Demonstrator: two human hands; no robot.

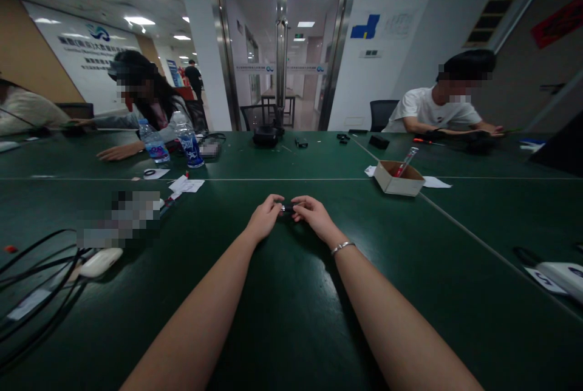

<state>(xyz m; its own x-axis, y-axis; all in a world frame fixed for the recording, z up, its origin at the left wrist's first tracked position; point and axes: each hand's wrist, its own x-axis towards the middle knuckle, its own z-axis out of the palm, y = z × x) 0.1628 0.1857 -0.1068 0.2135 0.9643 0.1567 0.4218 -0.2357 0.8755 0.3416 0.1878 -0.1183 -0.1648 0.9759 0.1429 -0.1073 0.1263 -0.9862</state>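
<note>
In the middle of the green table (291, 294), my left hand (265, 219) and my right hand (314, 216) meet at a small black object (287, 209) with a bright, shiny spot near its left end. The fingers of each hand pinch one end of it. It lies level, at or just above the tabletop. Too small to name, the object is also partly covered by my fingertips. A silver bracelet (342, 248) circles my right wrist.
Ahead to the right stands an open cardboard box (399, 184) with a clear-and-red tube (407, 162). Two water bottles (187, 142), paper slips (186, 185), black cables (40, 260) and a white device (101, 262) lie left. Co-workers sit across the table on both sides.
</note>
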